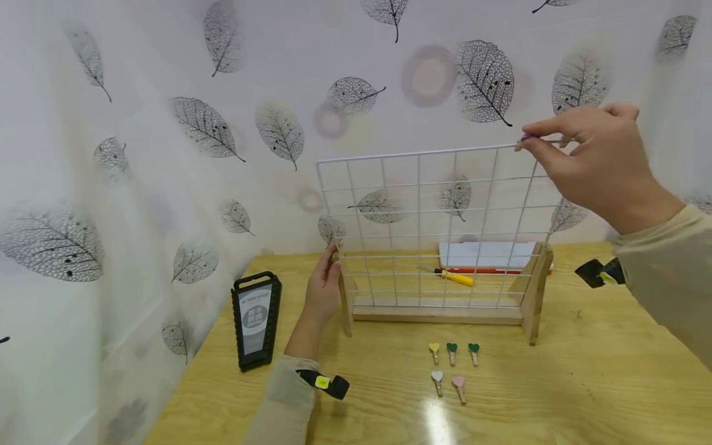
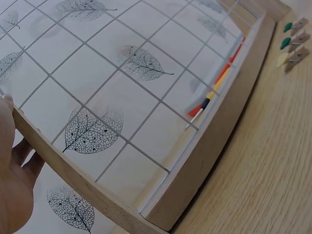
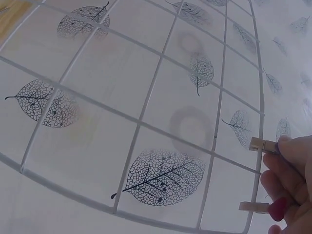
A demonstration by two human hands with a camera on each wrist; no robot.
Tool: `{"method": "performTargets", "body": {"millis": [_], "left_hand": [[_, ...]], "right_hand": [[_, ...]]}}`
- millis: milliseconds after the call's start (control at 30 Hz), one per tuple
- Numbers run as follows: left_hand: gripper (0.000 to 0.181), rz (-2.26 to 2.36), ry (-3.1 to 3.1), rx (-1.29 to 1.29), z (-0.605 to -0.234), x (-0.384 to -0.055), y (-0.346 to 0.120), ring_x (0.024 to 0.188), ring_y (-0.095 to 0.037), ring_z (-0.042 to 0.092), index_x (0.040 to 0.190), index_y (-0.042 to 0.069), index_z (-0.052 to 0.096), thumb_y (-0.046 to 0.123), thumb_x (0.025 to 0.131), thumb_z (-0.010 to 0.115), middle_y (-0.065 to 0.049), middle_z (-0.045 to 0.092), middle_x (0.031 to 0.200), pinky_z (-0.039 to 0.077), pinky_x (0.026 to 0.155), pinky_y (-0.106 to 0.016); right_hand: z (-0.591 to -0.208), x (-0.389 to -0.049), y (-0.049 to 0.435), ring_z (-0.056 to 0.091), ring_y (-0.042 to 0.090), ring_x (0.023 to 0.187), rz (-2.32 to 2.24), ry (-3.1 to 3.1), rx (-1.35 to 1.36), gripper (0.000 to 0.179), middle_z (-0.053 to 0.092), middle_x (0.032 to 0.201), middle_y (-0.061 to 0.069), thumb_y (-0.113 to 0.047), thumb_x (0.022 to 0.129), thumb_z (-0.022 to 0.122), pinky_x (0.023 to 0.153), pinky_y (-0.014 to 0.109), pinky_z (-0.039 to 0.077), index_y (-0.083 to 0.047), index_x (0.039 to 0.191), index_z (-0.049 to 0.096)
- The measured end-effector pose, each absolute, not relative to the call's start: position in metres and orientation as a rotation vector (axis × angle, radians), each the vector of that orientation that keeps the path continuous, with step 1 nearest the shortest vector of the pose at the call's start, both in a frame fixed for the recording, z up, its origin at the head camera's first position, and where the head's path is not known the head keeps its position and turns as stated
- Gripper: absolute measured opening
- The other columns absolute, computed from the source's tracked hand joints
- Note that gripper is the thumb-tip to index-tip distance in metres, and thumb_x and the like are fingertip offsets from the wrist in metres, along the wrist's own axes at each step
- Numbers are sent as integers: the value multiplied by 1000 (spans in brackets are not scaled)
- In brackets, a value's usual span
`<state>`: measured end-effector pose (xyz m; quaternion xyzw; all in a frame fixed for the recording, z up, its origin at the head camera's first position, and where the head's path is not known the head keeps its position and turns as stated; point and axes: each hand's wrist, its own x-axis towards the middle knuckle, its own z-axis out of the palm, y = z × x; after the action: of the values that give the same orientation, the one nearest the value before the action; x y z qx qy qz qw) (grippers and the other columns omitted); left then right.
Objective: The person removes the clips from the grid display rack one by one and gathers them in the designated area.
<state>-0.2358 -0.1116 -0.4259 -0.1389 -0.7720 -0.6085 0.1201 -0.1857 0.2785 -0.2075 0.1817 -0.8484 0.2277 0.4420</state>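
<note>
A white wire grid stands upright in a wooden stand. My right hand is at the grid's top edge, pinching a small wooden clothespin with a purple heart between thumb and fingers. Its jaws lie at the top wire. Beside it, under the fingers, another clothespin with a dark pink heart sits on the same wire. My left hand grips the stand's left wooden upright, thumb in front and fingers behind.
Several heart clothespins lie in front of the stand: yellow, two green, white, pink. Behind the grid are a yellow-handled screwdriver and a white-and-red case. A black case lies at left; a leaf-patterned curtain hangs behind.
</note>
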Motion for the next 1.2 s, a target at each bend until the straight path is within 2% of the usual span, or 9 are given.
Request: {"method": "performTargets", "body": {"millis": [267,433,633,733,833,867,933,1067,1200], "left_hand": [[49,-1783,-2265,-394,-427,-235,-112,142,-32,40,158,11,33,17,110,42,-17,39,156,36,116,-47],[49,-1789,-2257,-429,-427,-234,-113,140,-33,41,158,8,32,16,111,41,-19,41,155,36,115,-49],[49,-1797,-2265,-435,-426,-233,-113,136,-32,45,159,11,31,18,111,39,-17,42,153,39,112,-51],[49,-1803,-2257,-437,-427,-234,-112,139,-32,42,159,10,31,17,111,39,-18,40,155,37,114,-50],[49,-1813,-2243,-444,-426,-235,-112,141,-33,40,159,8,31,15,111,40,-19,39,156,35,115,-50],[49,-1815,-2239,-444,-426,-235,-112,142,-33,39,159,8,31,15,111,40,-19,38,156,35,116,-50],[49,-1812,-2243,-440,-426,-234,-112,141,-32,40,159,8,31,15,111,40,-19,39,156,35,115,-49],[49,-1800,-2241,-432,-427,-234,-111,141,-32,41,158,8,32,17,111,40,-18,40,156,36,115,-48],[49,-1790,-2231,-442,-426,-234,-111,140,-32,42,158,6,32,18,111,40,-18,40,156,36,115,-49]], "right_hand": [[-206,-184,280,38,-22,70,572,-2135,456,17,74,97,21,-12,93,71,100,39,24,-6,106,80],[-205,-184,281,38,-23,73,567,-2130,456,15,74,96,22,-9,92,72,98,38,25,-6,104,81],[-205,-185,282,38,-22,76,557,-2125,469,14,75,98,19,-9,93,71,94,36,23,-6,104,81],[-204,-183,283,39,-21,76,559,-2101,472,14,75,93,-1,-10,93,71,92,33,25,-7,103,81],[-202,-180,284,40,-20,77,554,-2072,486,15,62,89,-26,-12,93,72,90,30,25,-7,104,81],[-202,-178,284,40,-20,78,549,-2055,501,14,59,88,-27,-10,93,72,88,29,24,-6,103,81],[-204,-174,285,40,-21,81,532,-2021,542,14,65,87,-20,-7,92,72,88,28,22,-4,103,80],[-211,-165,286,41,-22,93,469,-1930,659,15,74,88,16,-1,88,73,86,26,19,2,102,79],[-222,-153,284,44,-20,104,458,-1908,729,16,74,88,21,0,85,74,88,26,22,3,101,78]]}}
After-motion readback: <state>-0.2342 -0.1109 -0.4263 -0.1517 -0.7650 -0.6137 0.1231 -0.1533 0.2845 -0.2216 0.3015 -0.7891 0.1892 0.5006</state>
